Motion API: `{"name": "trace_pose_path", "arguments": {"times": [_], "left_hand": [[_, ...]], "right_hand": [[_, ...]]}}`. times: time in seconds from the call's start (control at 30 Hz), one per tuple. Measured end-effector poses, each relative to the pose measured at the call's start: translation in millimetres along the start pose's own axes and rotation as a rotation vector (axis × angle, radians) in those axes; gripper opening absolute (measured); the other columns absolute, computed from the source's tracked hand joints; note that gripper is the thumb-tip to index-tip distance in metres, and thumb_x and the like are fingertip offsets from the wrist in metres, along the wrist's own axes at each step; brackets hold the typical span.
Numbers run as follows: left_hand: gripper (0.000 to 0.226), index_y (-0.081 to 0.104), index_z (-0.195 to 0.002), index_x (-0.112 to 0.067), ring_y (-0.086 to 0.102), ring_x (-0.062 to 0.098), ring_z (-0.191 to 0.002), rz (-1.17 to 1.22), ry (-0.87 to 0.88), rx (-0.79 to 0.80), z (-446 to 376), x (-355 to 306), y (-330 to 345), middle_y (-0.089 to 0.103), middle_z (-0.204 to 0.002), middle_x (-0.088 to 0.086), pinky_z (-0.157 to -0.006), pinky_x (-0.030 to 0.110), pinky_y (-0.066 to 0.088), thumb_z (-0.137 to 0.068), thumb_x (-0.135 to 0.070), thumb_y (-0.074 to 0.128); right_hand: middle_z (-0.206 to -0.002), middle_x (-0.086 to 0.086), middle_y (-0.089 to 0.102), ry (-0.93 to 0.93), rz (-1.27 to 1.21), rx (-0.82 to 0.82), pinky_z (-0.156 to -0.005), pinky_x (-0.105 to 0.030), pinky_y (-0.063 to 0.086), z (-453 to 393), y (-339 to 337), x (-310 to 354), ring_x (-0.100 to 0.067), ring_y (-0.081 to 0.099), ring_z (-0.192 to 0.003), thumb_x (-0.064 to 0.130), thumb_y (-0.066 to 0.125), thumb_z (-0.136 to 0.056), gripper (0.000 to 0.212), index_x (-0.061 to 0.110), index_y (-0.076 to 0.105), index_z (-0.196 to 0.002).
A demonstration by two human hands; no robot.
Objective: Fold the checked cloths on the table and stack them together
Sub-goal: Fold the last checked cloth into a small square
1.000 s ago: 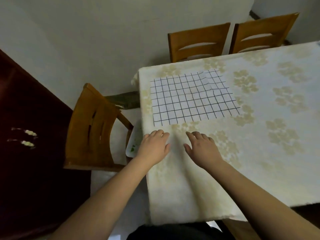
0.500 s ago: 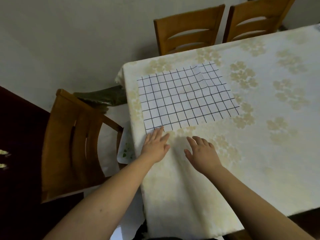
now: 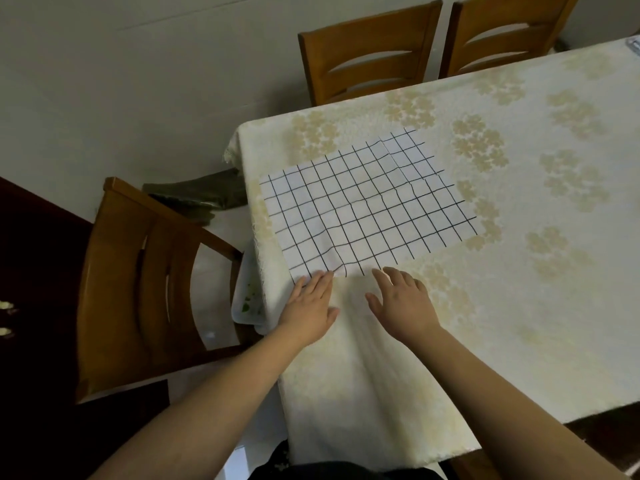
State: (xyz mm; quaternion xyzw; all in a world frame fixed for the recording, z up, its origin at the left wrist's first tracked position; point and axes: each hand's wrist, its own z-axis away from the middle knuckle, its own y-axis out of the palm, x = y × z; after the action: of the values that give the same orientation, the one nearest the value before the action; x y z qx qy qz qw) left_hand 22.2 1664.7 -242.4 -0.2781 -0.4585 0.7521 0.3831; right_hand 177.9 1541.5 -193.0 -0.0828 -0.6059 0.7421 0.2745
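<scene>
Checked cloth [image 3: 367,206] lying unfolded near bench [image 3: 519,306] corner | left hand [image 3: 308,306] fingers straight, touching its near edge | right hand [image 3: 405,303] fingers relaxed, gripping nothing, reaching just beside edge | progress: folding not begun, stacking remaining

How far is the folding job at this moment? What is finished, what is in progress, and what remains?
Nothing looks finished: the one checked cloth in view lies spread flat and unfolded on the table, and no stack is visible. In hand: the left hand has its fingertips at the cloth's near edge, and the right hand lies flat just before it; neither grips it yet. Left: fold this cloth, fold any others, and stack them.
</scene>
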Motion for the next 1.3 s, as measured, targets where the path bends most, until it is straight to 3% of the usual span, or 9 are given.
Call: {"name": "trace_pose_path", "arguments": {"times": [0.2,0.33,0.43,0.73,0.87,0.97,1.23,1.3], "left_hand": [[0.068,-0.001,-0.154,-0.010,-0.005,0.017,-0.149,-0.002,0.136,0.012,62.3,-15.5,36.1,-0.009,-0.161,-0.003,-0.114,0.035,-0.014,-0.101,-0.044,0.024],[0.066,0.040,-0.145,-0.010,0.037,0.017,-0.139,0.010,0.201,-0.036,93.2,-22.4,55.0,0.040,-0.151,0.000,-0.113,0.036,0.018,-0.091,-0.047,0.035],[0.062,0.056,-0.134,-0.014,0.051,0.013,-0.127,0.052,0.248,-0.048,111.6,-25.8,68.8,0.054,-0.139,-0.004,-0.106,0.035,0.039,-0.085,-0.049,0.042],[0.058,0.066,-0.121,-0.018,0.059,0.009,-0.114,0.096,0.400,-0.049,175.7,-17.5,88.6,0.065,-0.123,-0.008,-0.102,0.027,0.029,-0.078,-0.048,0.043],[0.047,0.068,-0.114,-0.025,0.056,0.009,-0.114,0.055,0.451,-0.161,184.5,-11.7,94.3,0.065,-0.122,-0.008,-0.101,0.028,0.033,-0.080,-0.047,0.044],[0.034,0.063,-0.113,-0.032,0.053,0.014,-0.119,0.098,0.424,-0.261,177.6,-9.3,90.1,0.058,-0.128,-0.006,-0.099,0.032,0.046,-0.087,-0.045,0.046],[0.046,0.058,-0.128,-0.025,0.051,0.020,-0.124,0.197,0.158,-0.359,127.5,-19.4,60.7,0.053,-0.137,0.001,-0.103,0.038,0.038,-0.090,-0.041,0.037],[0.044,0.056,-0.131,-0.021,0.048,0.022,-0.126,0.253,0.056,-0.376,113.2,-20.6,55.6,0.052,-0.138,0.002,-0.103,0.041,0.037,-0.090,-0.034,0.045]], "right_hand": [[-0.148,-0.003,0.041,-0.021,0.009,0.055,-0.109,-0.038,0.027,15.8,8.4,-0.7,-0.024,0.036,-0.136,0.046,0.038,-0.098,0.056,0.019,0.034,-0.146],[-0.150,-0.001,0.037,-0.050,0.031,0.095,-0.110,-0.036,0.025,33.6,16.4,6.8,-0.022,0.034,-0.137,0.045,0.036,-0.099,0.055,0.019,0.031,-0.147],[-0.151,-0.002,0.036,-0.037,0.033,0.124,-0.111,-0.038,0.024,50.4,24.2,13.8,-0.023,0.033,-0.138,0.044,0.036,-0.099,0.055,0.019,0.030,-0.148],[-0.146,-0.003,0.042,0.006,0.084,0.124,-0.108,-0.038,0.029,113.8,42.5,33.8,-0.025,0.038,-0.133,0.040,0.037,-0.097,0.052,0.019,0.034,-0.144],[-0.147,-0.003,0.042,0.005,0.095,0.103,-0.108,-0.039,0.029,127.4,44.5,31.6,-0.024,0.038,-0.134,0.041,0.037,-0.098,0.052,0.019,0.034,-0.145],[-0.149,-0.002,0.039,-0.006,0.096,0.092,-0.110,-0.039,0.026,127.6,41.1,20.9,-0.024,0.035,-0.136,0.042,0.037,-0.098,0.053,0.020,0.032,-0.147],[-0.147,-0.004,0.042,-0.027,0.115,0.060,-0.107,-0.042,0.030,80.8,13.1,-41.1,-0.027,0.040,-0.133,0.036,0.044,-0.096,0.052,0.021,0.035,-0.146],[-0.146,-0.005,0.044,-0.031,0.124,0.062,-0.106,-0.042,0.032,64.1,6.3,-58.4,-0.027,0.042,-0.130,0.034,0.047,-0.095,0.052,0.021,0.037,-0.145]]}}
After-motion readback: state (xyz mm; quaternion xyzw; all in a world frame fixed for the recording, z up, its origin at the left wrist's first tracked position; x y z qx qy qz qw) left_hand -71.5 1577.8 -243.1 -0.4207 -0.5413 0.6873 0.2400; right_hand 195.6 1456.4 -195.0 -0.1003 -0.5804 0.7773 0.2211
